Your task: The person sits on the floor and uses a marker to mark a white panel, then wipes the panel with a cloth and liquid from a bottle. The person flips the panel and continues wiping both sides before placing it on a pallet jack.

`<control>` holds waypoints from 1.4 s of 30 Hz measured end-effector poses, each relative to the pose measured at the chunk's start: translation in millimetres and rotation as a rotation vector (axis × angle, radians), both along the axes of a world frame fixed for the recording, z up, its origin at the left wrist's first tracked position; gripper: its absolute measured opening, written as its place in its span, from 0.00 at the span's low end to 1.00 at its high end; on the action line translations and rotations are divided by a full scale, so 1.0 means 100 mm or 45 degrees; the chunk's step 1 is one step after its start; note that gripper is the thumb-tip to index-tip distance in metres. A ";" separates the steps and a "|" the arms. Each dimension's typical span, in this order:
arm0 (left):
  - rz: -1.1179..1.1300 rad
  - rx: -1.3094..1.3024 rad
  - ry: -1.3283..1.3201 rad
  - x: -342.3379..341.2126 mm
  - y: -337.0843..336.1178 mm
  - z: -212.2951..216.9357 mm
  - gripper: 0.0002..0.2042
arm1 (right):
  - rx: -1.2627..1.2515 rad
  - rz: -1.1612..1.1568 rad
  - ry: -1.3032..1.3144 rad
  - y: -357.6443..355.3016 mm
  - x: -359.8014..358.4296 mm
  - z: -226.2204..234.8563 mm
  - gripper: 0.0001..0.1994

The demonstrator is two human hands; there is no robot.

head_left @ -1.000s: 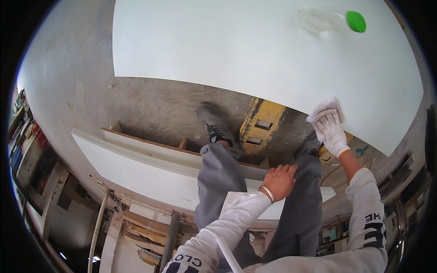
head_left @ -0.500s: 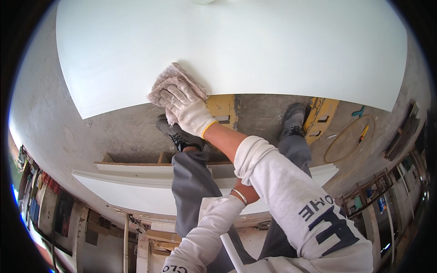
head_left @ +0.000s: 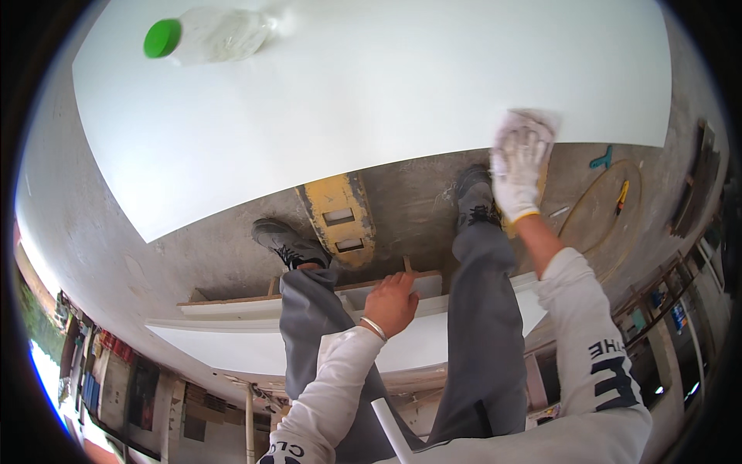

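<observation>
My right hand (head_left: pixel 516 174), in a white knitted glove, presses a pinkish cloth (head_left: pixel 533 122) onto a large white panel (head_left: pixel 371 100). The cloth lies at the panel's near edge on the right, slightly blurred, with the gloved fingers stretched over it. My bare left hand (head_left: pixel 392 304), a bangle at its wrist, hovers between my knees, away from the panel. Its fingers are curled and nothing shows in them. A clear plastic bottle (head_left: pixel 224 35) with a green cap lies on its side at the panel's far left.
Yellow metal supports (head_left: pixel 338 216) stand under the panel beside my shoes. Further white boards (head_left: pixel 417 340) lie behind my feet. On the floor at right are a teal tool (head_left: pixel 601 158), a yellow-handled tool (head_left: pixel 622 197) and a thin looped hose (head_left: pixel 568 224).
My right hand has swept the cloth along the panel's near edge from left to right. My left hand has come out from beneath the right arm. The view has shifted, bringing the bottle in.
</observation>
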State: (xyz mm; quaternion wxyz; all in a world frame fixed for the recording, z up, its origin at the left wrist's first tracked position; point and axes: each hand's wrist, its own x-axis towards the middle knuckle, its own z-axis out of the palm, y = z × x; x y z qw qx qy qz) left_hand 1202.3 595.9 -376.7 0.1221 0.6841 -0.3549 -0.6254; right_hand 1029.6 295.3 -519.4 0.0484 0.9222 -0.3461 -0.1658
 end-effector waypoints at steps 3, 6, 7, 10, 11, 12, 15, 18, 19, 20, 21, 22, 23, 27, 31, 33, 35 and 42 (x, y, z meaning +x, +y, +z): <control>0.173 -0.056 -0.199 0.03 -0.12 -0.04 0.17 | 0.567 0.123 -0.224 0.80 1.03 0.09 0.29; 0.262 -0.117 -0.335 0.11 -0.23 -0.18 0.13 | 0.652 0.322 -0.431 1.50 1.78 0.03 0.30; 0.275 -0.106 -0.389 0.18 -0.23 -0.24 0.12 | 0.685 0.372 -0.413 1.55 1.86 0.08 0.29; 0.420 0.161 -0.486 0.55 -0.17 -0.33 0.11 | 0.819 0.458 -0.730 1.27 1.52 -0.12 0.28; 0.493 0.249 -0.515 0.68 -0.02 -0.37 0.13 | 0.830 0.481 -0.672 0.99 1.39 -0.02 0.27; 0.458 0.223 -0.566 0.76 0.03 -0.44 0.15 | 0.813 0.468 -0.645 0.78 1.07 -0.14 0.26; 0.323 0.065 -0.833 0.99 0.11 -0.68 0.23 | 0.642 0.412 -0.338 -0.10 0.18 0.02 0.22; 0.101 -0.114 -1.091 1.11 -0.11 -0.91 0.34 | 0.373 0.156 -0.023 -0.78 -0.70 0.24 0.23; 0.089 -0.081 -1.078 1.10 -0.32 -0.99 0.37 | 0.211 0.083 0.082 -0.95 -0.96 0.24 0.25; 0.070 -0.029 -1.078 1.08 -0.42 -1.02 0.40 | 0.198 0.002 0.085 -0.95 -0.99 0.25 0.26; 0.038 0.018 -1.119 1.02 -0.45 -1.08 0.41 | 0.187 -0.078 0.087 -0.96 -1.01 0.25 0.27; 0.010 0.066 -1.164 0.95 -0.42 -1.15 0.43 | 0.174 -0.152 0.085 -0.96 -0.99 0.26 0.28; -0.018 0.087 -1.188 0.84 -0.50 -1.24 0.44 | 0.105 -0.217 -0.060 -0.84 -0.97 0.19 0.28; -0.063 0.133 -1.166 0.45 -0.61 -1.26 0.47 | 0.560 -0.101 -0.451 -0.11 0.07 0.24 0.24; -0.076 0.252 -1.101 0.25 -0.80 -1.17 0.45 | 0.827 0.087 -0.739 0.40 0.52 0.03 0.30; -0.058 0.271 -1.064 0.24 -0.92 -1.19 0.46 | 0.858 0.193 -0.787 0.08 0.17 -0.04 0.28; -0.077 0.336 -1.029 0.25 -0.94 -1.17 0.46 | 0.745 0.126 -0.669 -0.39 -0.30 -0.05 0.27; -0.107 0.743 -0.887 0.53 -1.18 -1.36 0.51 | 0.046 -0.355 -0.004 -2.06 -2.14 0.13 0.30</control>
